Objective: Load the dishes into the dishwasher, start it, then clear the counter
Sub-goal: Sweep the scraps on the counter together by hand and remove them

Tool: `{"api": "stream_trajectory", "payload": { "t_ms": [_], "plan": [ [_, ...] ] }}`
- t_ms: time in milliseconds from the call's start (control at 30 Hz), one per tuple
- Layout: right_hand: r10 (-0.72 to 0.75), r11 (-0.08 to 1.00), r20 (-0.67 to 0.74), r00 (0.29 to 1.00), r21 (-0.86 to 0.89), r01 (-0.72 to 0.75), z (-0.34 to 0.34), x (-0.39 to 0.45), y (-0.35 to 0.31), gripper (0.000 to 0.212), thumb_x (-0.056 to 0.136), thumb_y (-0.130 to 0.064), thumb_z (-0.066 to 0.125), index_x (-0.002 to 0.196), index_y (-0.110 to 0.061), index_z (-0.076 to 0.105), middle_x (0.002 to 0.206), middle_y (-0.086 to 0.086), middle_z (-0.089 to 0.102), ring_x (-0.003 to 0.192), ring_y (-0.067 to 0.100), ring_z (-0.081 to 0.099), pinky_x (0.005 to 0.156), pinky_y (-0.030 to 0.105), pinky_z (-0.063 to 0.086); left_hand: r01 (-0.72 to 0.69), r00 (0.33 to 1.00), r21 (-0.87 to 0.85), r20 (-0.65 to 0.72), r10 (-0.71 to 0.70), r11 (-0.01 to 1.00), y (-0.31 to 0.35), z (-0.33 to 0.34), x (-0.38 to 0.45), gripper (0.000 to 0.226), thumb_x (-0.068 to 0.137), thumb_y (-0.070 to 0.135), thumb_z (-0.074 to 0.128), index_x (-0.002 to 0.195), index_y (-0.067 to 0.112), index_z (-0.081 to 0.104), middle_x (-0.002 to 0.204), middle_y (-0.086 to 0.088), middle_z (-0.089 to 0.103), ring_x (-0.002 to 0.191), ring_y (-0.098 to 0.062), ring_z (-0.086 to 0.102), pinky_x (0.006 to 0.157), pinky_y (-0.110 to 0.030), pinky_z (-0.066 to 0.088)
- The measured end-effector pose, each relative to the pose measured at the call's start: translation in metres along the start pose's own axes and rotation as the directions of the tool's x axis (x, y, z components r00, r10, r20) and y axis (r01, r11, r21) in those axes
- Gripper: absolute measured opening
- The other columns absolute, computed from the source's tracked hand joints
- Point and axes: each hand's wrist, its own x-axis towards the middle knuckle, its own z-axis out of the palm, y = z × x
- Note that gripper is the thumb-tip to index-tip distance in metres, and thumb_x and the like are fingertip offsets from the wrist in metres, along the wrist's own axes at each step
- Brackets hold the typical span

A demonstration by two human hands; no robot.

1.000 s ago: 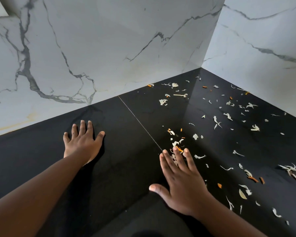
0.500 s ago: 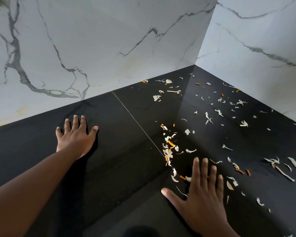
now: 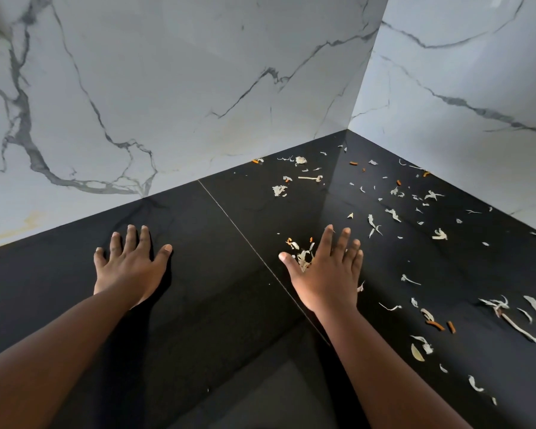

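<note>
A glossy black counter (image 3: 217, 243) fills the corner between two marble walls. Pale and orange vegetable scraps (image 3: 393, 213) lie scattered over its right half. My left hand (image 3: 130, 264) rests flat on the bare left part, fingers spread. My right hand (image 3: 325, 270) lies flat with straight fingers on the counter just right of the seam. A small heap of scraps (image 3: 300, 255) sits between its thumb and forefinger. Neither hand holds anything. No dishes or dishwasher are in view.
White marble walls (image 3: 198, 88) close the counter at the back and at the right. A thin seam (image 3: 248, 243) runs diagonally across the top. Larger peel strips (image 3: 508, 314) lie near the right edge of view. The counter's front edge drops off at the bottom.
My right hand slid back toward me, dragging scraps into a line, and has now reached forward again onto the heap by the seam. My left hand stayed flat in place.
</note>
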Motion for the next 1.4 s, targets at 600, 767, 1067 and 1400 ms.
{"api": "stream_trajectory", "payload": {
  "t_ms": [600, 767, 1067, 1400],
  "plan": [
    [-0.176, 0.908, 0.418, 0.891, -0.28, 0.311, 0.006, -0.037, -0.076, 0.128, 0.061, -0.091, -0.008, 0.145, 0.005, -0.017, 0.155, 0.026, -0.018, 0.144, 0.04, -0.017, 0.116, 0.047, -0.015, 0.009, 1.0, 0.009, 0.019, -0.009, 1.0, 0.003, -0.004, -0.002, 0.074, 0.094, 0.064, 0.011, 0.155, 0.024, 0.001, 0.163, 0.002, -0.005, 0.149, -0.023, -0.007, 0.119, -0.048, 0.001],
    [-0.085, 0.94, 0.293, 0.952, -0.294, 0.175, -0.018, 0.023, -0.095, 0.122, 0.072, -0.087, -0.001, 0.147, 0.009, -0.005, 0.155, 0.032, -0.004, 0.145, 0.044, -0.007, 0.116, 0.05, -0.011, 0.011, 1.0, -0.006, 0.019, -0.011, 1.0, 0.003, -0.004, -0.002, 0.075, 0.093, 0.065, 0.009, 0.155, 0.025, -0.002, 0.162, 0.002, -0.008, 0.149, -0.022, -0.01, 0.12, -0.047, -0.001],
    [-0.207, 0.917, 0.18, 0.962, -0.308, 0.255, 0.052, 0.175, -0.164, 0.084, 0.095, -0.063, 0.011, 0.152, -0.002, 0.005, 0.159, 0.022, 0.0, 0.146, 0.041, -0.002, 0.115, 0.056, -0.007, 0.034, 0.999, -0.027, 0.015, -0.033, 0.999, 0.002, -0.003, 0.0, 0.074, 0.093, 0.065, 0.009, 0.154, 0.027, -0.009, 0.161, 0.005, -0.016, 0.147, -0.019, -0.018, 0.119, -0.046, -0.007],
    [0.046, 0.977, 0.223, 0.974, -0.212, 0.002, 0.073, 0.247, -0.2, 0.073, 0.094, -0.033, 0.021, 0.147, 0.009, -0.003, 0.157, 0.026, -0.002, 0.145, 0.043, 0.0, 0.113, 0.059, -0.011, 0.036, 0.999, -0.023, 0.03, -0.035, 0.999, 0.001, -0.002, 0.0, 0.08, 0.084, 0.07, -0.003, 0.151, 0.03, -0.017, 0.157, 0.008, -0.025, 0.144, -0.017, -0.027, 0.118, -0.044, -0.013]
  ]
}}
